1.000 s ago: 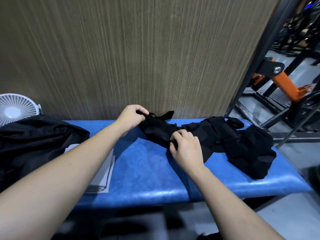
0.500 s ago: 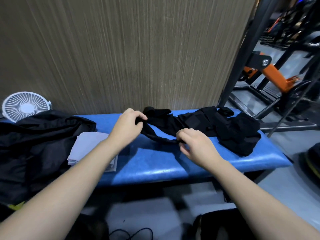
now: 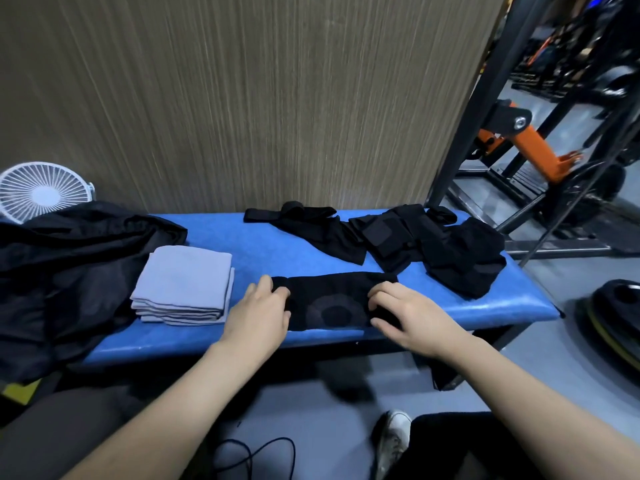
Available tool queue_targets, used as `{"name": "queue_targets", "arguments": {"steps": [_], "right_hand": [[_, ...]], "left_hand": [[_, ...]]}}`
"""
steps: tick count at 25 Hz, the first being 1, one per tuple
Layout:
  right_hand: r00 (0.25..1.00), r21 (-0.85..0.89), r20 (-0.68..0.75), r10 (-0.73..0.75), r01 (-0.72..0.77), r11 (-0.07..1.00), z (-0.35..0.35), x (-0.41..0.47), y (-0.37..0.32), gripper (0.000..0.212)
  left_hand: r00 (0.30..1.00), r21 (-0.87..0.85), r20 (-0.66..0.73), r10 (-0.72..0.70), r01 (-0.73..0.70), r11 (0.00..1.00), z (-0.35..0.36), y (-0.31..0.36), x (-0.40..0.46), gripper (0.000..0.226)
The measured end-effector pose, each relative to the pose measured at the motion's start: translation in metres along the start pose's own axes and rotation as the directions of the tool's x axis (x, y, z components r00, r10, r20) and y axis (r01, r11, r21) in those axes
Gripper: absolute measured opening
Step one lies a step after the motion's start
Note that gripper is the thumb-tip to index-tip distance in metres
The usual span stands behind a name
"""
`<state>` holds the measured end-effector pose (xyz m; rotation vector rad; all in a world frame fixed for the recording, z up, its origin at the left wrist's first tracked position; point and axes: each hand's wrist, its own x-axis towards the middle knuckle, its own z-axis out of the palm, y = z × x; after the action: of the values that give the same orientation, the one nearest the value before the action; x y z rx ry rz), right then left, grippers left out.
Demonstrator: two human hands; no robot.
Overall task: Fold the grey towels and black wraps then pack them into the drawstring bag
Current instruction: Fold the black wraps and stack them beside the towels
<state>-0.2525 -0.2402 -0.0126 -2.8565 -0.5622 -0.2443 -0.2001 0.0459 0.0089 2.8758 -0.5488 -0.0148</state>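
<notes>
At the far left the black drawstring bag [image 3: 69, 271] lies slumped on the blue table [image 3: 263, 251]; its mouth is not visible, so I cannot tell what, if anything, is inside. Just beside it sits a neat stack of folded grey towels [image 3: 183, 285], outside the bag; dragging the bag open carelessly could topple that stack. The left hand [image 3: 258, 317] lies on the left end of a flat black wrap [image 3: 329, 303] near the table's front edge, its grip loose, fingers curled over the hem. The right hand [image 3: 405, 317] pinches the wrap's right end. A fold pulled toward the person could slide it off the edge. Further right, unfolded wraps [image 3: 415, 244] lie heaped and overlapping; lifting one may snag another
</notes>
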Motion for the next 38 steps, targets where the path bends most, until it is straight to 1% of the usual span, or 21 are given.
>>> {"name": "queue_targets", "arguments": {"steps": [3,5,7,9,10,11,13,15,17,19,21,23,26,28,31,32,35,38], "right_hand": [[0.998,-0.016,-0.028,0.051,-0.052,0.999,0.003,0.008,0.010,0.028],[0.993,0.015,-0.006,0.114,-0.114,0.993,0.006,0.014,0.015,0.034],[0.985,0.163,-0.001,0.173,-0.171,0.972,0.008,0.019,0.016,0.034],[0.972,0.306,-0.068,0.227,-0.196,0.932,0.007,0.024,0.015,0.027],[0.959,0.331,-0.111,0.259,-0.210,0.920,0.006,0.026,0.015,0.025],[0.946,0.333,-0.143,0.292,-0.232,0.914,0.005,0.027,0.015,0.025],[0.921,0.286,-0.161,0.356,-0.302,0.909,0.003,0.027,0.018,0.027],[0.906,0.195,-0.115,0.407,-0.381,0.904,0.003,0.025,0.022,0.031],[0.901,0.130,-0.050,0.431,-0.421,0.897,0.005,0.024,0.025,0.039],[0.905,0.118,-0.052,0.423,-0.415,0.902,0.005,0.026,0.026,0.046],[0.900,0.186,-0.036,0.435,-0.421,0.888,0.004,0.030,0.026,0.050],[0.904,0.317,0.007,0.428,-0.408,0.856,0.003,0.035,0.025,0.052],[0.901,0.463,-0.016,0.433,-0.377,0.802,0.000,0.043,0.017,0.048],[0.877,0.528,-0.046,0.478,-0.385,0.757,-0.002,0.046,0.012,0.045],[0.841,0.619,0.023,0.541,-0.437,0.653,-0.004,0.046,0.008,0.041],[0.844,0.630,0.065,0.533,-0.449,0.633,-0.005,0.043,0.009,0.038],[0.848,0.605,0.186,0.497,-0.497,0.622,-0.011,0.034,0.012,0.028],[0.821,0.613,0.233,0.521,-0.539,0.577,-0.017,0.030,0.012,0.023]], "left_hand": [[1.000,0.096,-0.012,-0.017,0.018,0.995,0.002,-0.007,0.001,0.045],[0.999,0.153,-0.043,-0.002,0.009,0.988,0.005,-0.010,0.001,0.047],[0.994,0.199,-0.101,0.043,-0.022,0.980,0.007,-0.013,0.002,0.047],[0.977,0.150,-0.176,0.125,-0.099,0.984,0.009,-0.014,0.004,0.048],[0.973,0.107,-0.166,0.163,-0.146,0.983,0.011,-0.014,0.006,0.050],[0.974,0.070,-0.122,0.190,-0.183,0.981,0.013,-0.013,0.009,0.051],[0.979,0.027,0.022,0.201,-0.201,0.979,0.021,-0.015,0.014,0.055],[0.973,0.054,0.143,0.180,-0.189,0.980,0.025,-0.020,0.016,0.057],[0.970,0.061,0.179,0.166,-0.179,0.982,0.026,-0.022,0.016,0.059],[0.968,0.060,0.194,0.159,-0.173,0.983,0.027,-0.023,0.016,0.059],[0.967,0.051,0.189,0.171,-0.184,0.982,0.027,-0.024,0.015,0.058],[0.966,0.028,0.183,0.185,-0.193,0.981,0.027,-0.027,0.015,0.058],[0.967,0.012,0.170,0.191,-0.196,0.981,0.028,-0.029,0.012,0.058],[0.969,0.004,0.152,0.193,-0.196,0.981,0.029,-0.028,0.011,0.057],[0.973,-0.016,0.127,0.193,-0.192,0.981,0.030,-0.030,0.011,0.058],[0.973,-0.024,0.127,0.192,-0.191,0.981,0.030,-0.031,0.011,0.058],[0.971,-0.040,0.136,0.197,-0.193,0.980,0.028,-0.034,0.012,0.057],[0.977,-0.092,0.092,0.194,-0.186,0.978,0.027,-0.037,0.016,0.052]]}}
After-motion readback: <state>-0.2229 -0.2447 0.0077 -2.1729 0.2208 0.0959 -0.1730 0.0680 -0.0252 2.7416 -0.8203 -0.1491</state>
